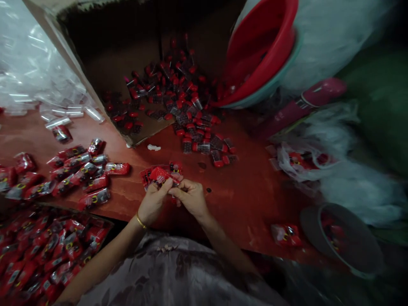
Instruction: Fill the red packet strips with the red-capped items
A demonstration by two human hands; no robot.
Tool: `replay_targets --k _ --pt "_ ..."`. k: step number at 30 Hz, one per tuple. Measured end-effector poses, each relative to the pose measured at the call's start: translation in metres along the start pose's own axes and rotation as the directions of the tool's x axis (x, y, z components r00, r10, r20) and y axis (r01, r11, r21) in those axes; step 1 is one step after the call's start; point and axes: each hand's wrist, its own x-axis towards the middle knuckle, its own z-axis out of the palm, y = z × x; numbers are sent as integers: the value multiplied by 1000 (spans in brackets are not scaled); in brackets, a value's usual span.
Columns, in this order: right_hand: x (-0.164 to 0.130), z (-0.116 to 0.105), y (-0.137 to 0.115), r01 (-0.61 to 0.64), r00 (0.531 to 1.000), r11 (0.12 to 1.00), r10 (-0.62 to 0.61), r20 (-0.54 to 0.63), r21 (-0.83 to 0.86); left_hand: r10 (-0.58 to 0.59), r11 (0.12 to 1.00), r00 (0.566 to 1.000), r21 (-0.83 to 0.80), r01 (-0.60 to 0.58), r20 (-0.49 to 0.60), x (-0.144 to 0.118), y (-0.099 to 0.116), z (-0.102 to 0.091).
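My left hand, with a gold bangle at the wrist, pinches a small red printed plastic wrapper near the table's front edge. My right hand meets it from the other side, fingers closed on the same wrapper. Whether a bottle sits inside the wrapper is hidden by my fingers. Flat red and black wrappers lie just behind my hands. Beyond them, small clear bottles with red caps and dark contents spill onto the red table.
An open cardboard box lies behind, bottles at its mouth. Wrapped red packs lie left; more fill a box below. Clear tubes stand back left. At right are a tilted red basin, pink flask, plastic bags and grey tub.
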Motion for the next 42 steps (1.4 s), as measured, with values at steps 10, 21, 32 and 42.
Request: replay_targets --k 10,21,32,42 --pt "56 -115 11 -87 885 363 -399 -239 -928 356 878 753 -79 -473 -554 -4 89 -121" --pt "-4 -122 45 97 896 338 -440 -66 -936 260 45 841 864 -502 475 22 -5 -30" --pt "-30 -75 28 230 853 729 -470 -227 -645 335 62 858 899 -433 390 26 -28 -17" --pt "-13 -39 11 98 943 992 -116 -312 -73 316 730 943 607 -313 106 25 -11 9"
